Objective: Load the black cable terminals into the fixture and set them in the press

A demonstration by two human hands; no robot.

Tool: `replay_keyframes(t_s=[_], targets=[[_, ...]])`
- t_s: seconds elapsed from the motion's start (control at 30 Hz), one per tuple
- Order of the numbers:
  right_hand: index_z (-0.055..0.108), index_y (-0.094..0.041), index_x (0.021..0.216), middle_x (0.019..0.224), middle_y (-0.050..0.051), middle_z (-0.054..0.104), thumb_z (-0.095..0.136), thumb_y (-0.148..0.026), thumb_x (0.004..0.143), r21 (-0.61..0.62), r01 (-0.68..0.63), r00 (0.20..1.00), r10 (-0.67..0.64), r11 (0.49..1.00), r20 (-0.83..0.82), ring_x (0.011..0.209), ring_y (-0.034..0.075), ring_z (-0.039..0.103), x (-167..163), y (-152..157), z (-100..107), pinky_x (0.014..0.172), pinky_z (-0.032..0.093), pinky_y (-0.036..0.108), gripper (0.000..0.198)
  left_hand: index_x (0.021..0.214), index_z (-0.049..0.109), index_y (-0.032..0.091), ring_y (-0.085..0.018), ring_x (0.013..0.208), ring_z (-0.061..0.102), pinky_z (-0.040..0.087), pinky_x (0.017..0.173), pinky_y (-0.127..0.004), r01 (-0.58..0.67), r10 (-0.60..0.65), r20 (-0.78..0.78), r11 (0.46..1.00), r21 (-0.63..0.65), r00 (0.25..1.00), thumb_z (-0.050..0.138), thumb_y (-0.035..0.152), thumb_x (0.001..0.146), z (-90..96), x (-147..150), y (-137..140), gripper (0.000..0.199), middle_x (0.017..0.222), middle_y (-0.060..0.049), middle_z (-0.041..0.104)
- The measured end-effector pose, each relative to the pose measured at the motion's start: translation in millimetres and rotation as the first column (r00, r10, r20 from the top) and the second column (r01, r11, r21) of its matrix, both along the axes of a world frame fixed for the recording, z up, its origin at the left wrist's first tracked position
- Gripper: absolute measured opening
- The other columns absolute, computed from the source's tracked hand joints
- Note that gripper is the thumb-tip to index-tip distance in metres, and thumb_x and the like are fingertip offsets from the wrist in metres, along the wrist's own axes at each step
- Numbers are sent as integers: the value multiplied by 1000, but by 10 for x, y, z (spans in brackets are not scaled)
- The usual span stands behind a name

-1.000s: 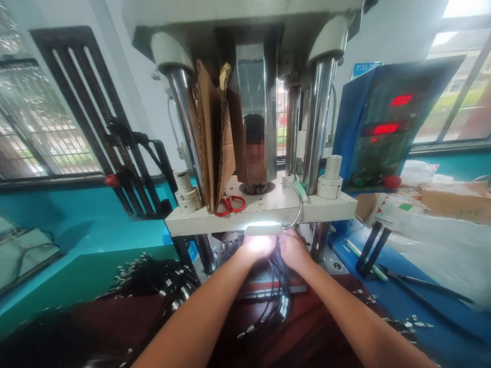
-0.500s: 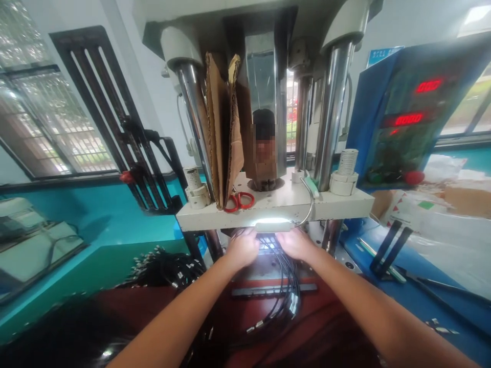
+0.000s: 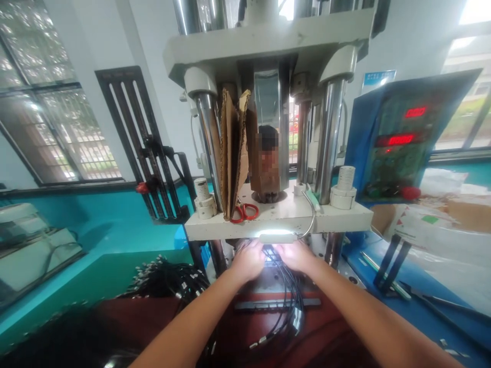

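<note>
Both hands reach under the front edge of a white press plate [image 3: 238,229], close to the bright lamp [image 3: 278,238] there. My left hand [image 3: 249,261] is on the left of the lit work area, and its fingertips are hidden under the plate. On the other side, my right hand [image 3: 296,255] is beside the black cables [image 3: 287,281], its fingers blurred by glare. The cables run from between the hands toward me, with silvery connectors at their ends. Whether either hand grips anything cannot be made out.
Red-handled scissors [image 3: 245,212] and folded cardboard [image 3: 230,158] rest on the press plate. A metal bar [image 3: 264,304] lies in front of the hands. More black cables [image 3: 172,278] are heaped at left. At right stands a blue control box [image 3: 402,138] with red displays.
The camera view has tilted up and back a little, so the press sits lower in the picture. Both hands stay at the same spot under the plate.
</note>
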State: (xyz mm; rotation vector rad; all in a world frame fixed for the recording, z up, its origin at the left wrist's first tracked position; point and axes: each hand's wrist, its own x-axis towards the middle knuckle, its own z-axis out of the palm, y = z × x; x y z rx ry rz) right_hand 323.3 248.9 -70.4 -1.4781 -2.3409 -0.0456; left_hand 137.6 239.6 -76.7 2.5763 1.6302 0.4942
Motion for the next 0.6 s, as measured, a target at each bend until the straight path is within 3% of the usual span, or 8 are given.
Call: replay_keyframes(t_s=[0.3,0.6], targets=[[63,-21,117,123,11,61,34,-36,94,66,3,1000,-2,998,-23,112,25,56,-112,12,9,96,39,39,39,130,45,23,-20,118,50,38,102,-32,-28,30,34,999,-34,999,35,14,83,-6,-103,12,49,135,-4,50],[66,-19,108,109,11,68,31,-35,96,25,-44,999,45,999,-28,106,22,59,-243,67,-12,97,37,34,40,133,43,23,-21,122,47,37,104,-32,-65,65,-2,996,-53,998,35,7,78,-97,-274,29,58,142,-4,42]])
